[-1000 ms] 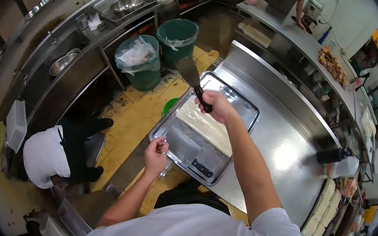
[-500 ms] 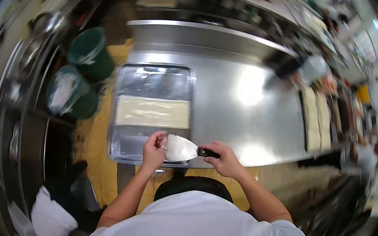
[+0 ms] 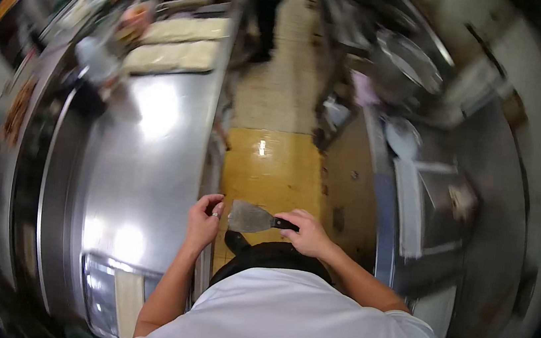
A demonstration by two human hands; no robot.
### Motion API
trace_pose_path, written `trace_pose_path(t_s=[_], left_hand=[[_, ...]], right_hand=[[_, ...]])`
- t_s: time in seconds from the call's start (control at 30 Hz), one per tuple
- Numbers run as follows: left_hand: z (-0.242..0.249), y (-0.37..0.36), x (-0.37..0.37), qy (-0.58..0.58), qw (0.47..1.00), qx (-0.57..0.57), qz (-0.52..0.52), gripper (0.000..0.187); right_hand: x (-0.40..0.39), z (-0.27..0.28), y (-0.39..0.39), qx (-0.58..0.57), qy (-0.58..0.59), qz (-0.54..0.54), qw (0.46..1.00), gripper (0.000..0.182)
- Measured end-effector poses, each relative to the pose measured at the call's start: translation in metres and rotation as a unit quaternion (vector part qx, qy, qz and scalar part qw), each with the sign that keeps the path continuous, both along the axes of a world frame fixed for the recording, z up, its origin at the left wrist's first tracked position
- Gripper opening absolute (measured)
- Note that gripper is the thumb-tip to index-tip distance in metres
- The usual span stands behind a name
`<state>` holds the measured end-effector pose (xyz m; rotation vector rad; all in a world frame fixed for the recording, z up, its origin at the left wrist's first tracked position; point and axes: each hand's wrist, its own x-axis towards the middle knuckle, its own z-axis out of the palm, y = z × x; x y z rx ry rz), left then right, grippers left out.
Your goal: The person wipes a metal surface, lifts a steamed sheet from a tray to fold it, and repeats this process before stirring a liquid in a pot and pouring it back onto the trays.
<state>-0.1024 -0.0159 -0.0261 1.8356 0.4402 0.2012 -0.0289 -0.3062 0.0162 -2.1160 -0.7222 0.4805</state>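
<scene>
My right hand [image 3: 308, 232] grips the black handle of a scraper [image 3: 250, 217], held level in front of my waist. Its broad metal blade points left. Just off the blade's tip is my left hand [image 3: 203, 223], its fingers curled in and a ring on one of them. Whatever may be between those fingertips is too small to make out. A slim gap separates this hand from the blade. Below and to the left, a metal tray [image 3: 100, 286] lies on the steel worktable [image 3: 148, 185], holding a pale sheet of dough [image 3: 128, 303] partly hidden by my arm.
Trays with long pale dough slabs [image 3: 173, 56] rest at the table's far end. A yellow floor aisle [image 3: 270, 169] runs ahead, with a person [image 3: 266, 15] standing farther along. To the right are a counter with a large metal pot [image 3: 407, 68] and a white-edged tray [image 3: 409, 208].
My view and body have turned right from the worktable toward the aisle. The dough tray now lies at lower left. My left hand has come away from the scraper's blade.
</scene>
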Motion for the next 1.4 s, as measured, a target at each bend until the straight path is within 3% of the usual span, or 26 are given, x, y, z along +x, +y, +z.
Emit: trace_pose_path(t_s=[0.2,0.3,0.43,0.5,0.6,0.7,0.83,1.0,1.1,1.13,1.23,1.3,1.37,1.4], left_hand=[[0.001,-0.117,0.08,0.03,0.98,-0.074,-0.183,0.02],[0.001,-0.181,0.096,0.064,0.953,-0.054,-0.29,0.02],[-0.002,-0.268,0.101,0.091,0.909,-0.054,-0.404,0.022],[-0.002,-0.314,0.099,0.099,0.883,-0.042,-0.458,0.023],[-0.01,-0.373,0.092,0.086,0.845,-0.045,-0.526,0.024],[-0.016,-0.423,0.084,0.076,0.811,-0.016,-0.58,0.024],[-0.01,-0.463,0.079,0.068,0.786,0.034,-0.613,0.024],[-0.018,-0.478,0.083,0.095,0.784,0.012,-0.613,0.025],[-0.012,-0.478,0.092,0.103,0.786,0.026,-0.609,0.025],[-0.012,-0.477,0.095,0.111,0.788,0.024,-0.605,0.025],[0.001,-0.469,0.102,0.113,0.803,0.034,-0.584,0.025],[0.014,-0.459,0.109,0.108,0.819,0.046,-0.562,0.026],[-0.006,-0.441,0.12,0.114,0.837,0.024,-0.535,0.027],[-0.015,-0.431,0.126,0.114,0.846,0.012,-0.521,0.027]], right_hand=[[-0.051,-0.006,-0.13,-0.022,-0.01,-0.253,0.967,0.038],[-0.089,-0.032,-0.204,-0.117,-0.054,-0.449,0.884,0.037],[-0.173,-0.065,-0.325,-0.186,0.003,-0.668,0.721,0.039],[-0.219,-0.064,-0.371,-0.349,0.026,-0.688,0.635,0.039],[-0.267,-0.053,-0.406,-0.428,0.062,-0.676,0.597,0.035],[-0.291,-0.079,-0.433,-0.434,0.121,-0.645,0.618,0.037],[-0.296,-0.102,-0.453,-0.37,0.163,-0.65,0.643,0.025],[-0.265,-0.084,-0.5,-0.259,-0.117,-0.774,0.566,0.017],[-0.25,-0.08,-0.543,-0.211,0.015,-0.817,0.536,0.018],[-0.249,-0.089,-0.554,-0.27,0.057,-0.792,0.545,0.018],[-0.275,-0.171,-0.611,-0.346,0.101,-0.667,0.652,0.016],[-0.271,-0.13,-0.624,0.015,0.201,-0.766,0.61,0.016],[-0.275,-0.098,-0.643,0.203,0.113,-0.838,0.494,0.014],[-0.288,-0.109,-0.673,0.316,0.042,-0.843,0.433,0.006]])
